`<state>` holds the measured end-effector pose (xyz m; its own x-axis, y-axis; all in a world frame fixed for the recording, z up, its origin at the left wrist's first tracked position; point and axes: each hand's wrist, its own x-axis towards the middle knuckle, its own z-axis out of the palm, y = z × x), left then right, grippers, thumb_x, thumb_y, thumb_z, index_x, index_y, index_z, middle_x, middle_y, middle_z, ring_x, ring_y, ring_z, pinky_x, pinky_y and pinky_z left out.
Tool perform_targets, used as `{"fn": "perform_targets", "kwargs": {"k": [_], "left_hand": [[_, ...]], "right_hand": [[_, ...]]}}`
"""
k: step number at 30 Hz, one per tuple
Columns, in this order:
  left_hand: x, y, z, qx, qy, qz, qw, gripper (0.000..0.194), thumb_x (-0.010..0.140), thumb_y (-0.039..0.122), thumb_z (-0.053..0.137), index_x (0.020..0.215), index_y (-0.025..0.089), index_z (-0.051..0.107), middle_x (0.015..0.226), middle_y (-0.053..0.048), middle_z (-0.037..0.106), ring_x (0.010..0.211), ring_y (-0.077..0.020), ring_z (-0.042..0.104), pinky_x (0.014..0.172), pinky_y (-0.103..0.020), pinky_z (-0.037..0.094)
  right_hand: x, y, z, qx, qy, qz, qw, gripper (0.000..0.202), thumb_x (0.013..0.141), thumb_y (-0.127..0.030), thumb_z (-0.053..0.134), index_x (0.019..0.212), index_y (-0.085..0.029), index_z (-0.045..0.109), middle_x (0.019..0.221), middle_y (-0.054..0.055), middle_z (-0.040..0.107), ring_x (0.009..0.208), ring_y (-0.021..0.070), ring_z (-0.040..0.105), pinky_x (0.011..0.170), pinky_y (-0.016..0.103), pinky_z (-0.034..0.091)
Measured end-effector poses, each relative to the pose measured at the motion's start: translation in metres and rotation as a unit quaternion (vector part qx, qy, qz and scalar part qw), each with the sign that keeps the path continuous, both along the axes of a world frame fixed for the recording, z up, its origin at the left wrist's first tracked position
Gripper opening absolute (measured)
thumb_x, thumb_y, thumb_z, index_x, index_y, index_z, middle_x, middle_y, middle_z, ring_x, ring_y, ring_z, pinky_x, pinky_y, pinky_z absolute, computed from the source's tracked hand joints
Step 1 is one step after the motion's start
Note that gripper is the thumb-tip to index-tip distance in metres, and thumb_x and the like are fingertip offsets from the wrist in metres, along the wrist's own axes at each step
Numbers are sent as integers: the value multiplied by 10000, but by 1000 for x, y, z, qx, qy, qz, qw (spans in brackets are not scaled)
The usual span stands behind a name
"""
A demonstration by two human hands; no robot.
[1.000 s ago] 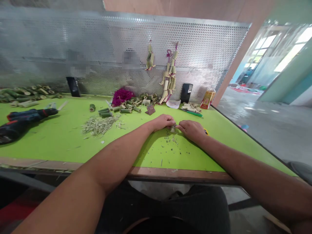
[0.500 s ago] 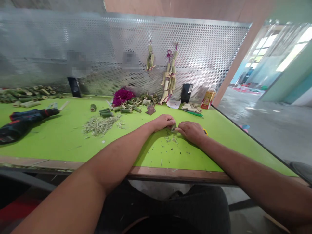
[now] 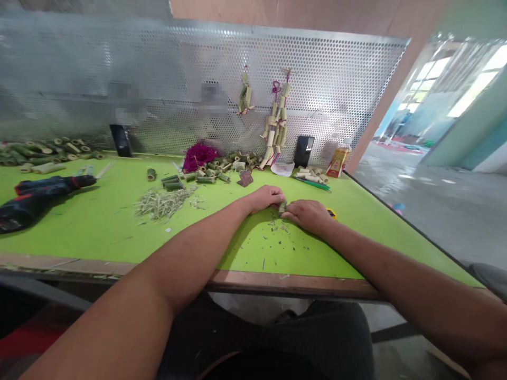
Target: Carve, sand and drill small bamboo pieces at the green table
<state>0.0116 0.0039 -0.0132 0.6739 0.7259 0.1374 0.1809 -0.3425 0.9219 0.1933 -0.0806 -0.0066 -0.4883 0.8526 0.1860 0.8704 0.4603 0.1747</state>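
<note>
My left hand is closed on a short green bamboo piece near the middle of the green table. On the right of that piece, my right hand is closed, its fingertips at the piece's lower end. Whatever it grips is too small or hidden to name. Small dark chips and pale shavings lie scattered below both hands. A yellow and black object is partly hidden behind my right hand.
A drill lies far left. Shavings, bamboo pieces and purple string sit left of my hands. Behind are a phone, a bottle and hanging bamboo strings on the perforated panel.
My right hand has moved slightly down and left, with its fingers flatter. More of the bamboo piece shows between the hands, and it stands more upright. My left hand is almost unmoved.
</note>
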Motion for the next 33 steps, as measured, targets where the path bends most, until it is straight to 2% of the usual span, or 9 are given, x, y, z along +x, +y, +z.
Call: {"fn": "perform_targets", "kwargs": {"k": [5,11,15,19,28,33], "left_hand": [[-1,3,0,-38,-17,-9,999,245,800,367,598,792,122,578,699,2,607,635,-93,550,678,-247,454],[-5,3,1,41,46,-10,998,267,812,398,581,789,131,586,690,2,599,636,-100,530,636,-230,406],[-6,4,2,86,70,-48,993,312,831,446,549,812,138,593,710,4,589,648,-99,498,636,-228,377],[-8,4,2,98,66,-67,991,323,845,463,529,834,146,591,708,15,564,645,-96,472,638,-228,364],[-3,1,4,95,83,-34,991,338,822,474,555,764,141,576,661,8,564,606,-99,467,598,-235,355],[-1,2,3,79,79,-37,993,331,824,468,549,771,141,561,665,14,564,614,-99,473,608,-230,359]], "right_hand": [[3,0,-1,40,54,-39,997,498,989,-513,295,834,-208,657,845,48,684,773,171,577,624,286,265],[5,3,-1,21,69,-29,997,495,982,-517,305,813,-214,657,806,38,673,725,167,556,611,289,250],[6,5,0,51,96,-64,992,488,993,-477,286,800,-207,644,819,47,674,760,174,566,611,295,253],[5,6,0,48,80,-66,993,476,994,-473,290,792,-213,634,825,38,676,759,170,568,607,298,253],[4,6,-2,51,63,-63,995,482,996,-482,287,800,-213,636,831,36,671,762,160,564,620,294,259],[6,8,-2,45,53,-59,996,513,994,-506,262,797,-211,631,807,30,670,713,156,555,602,296,237]]}}
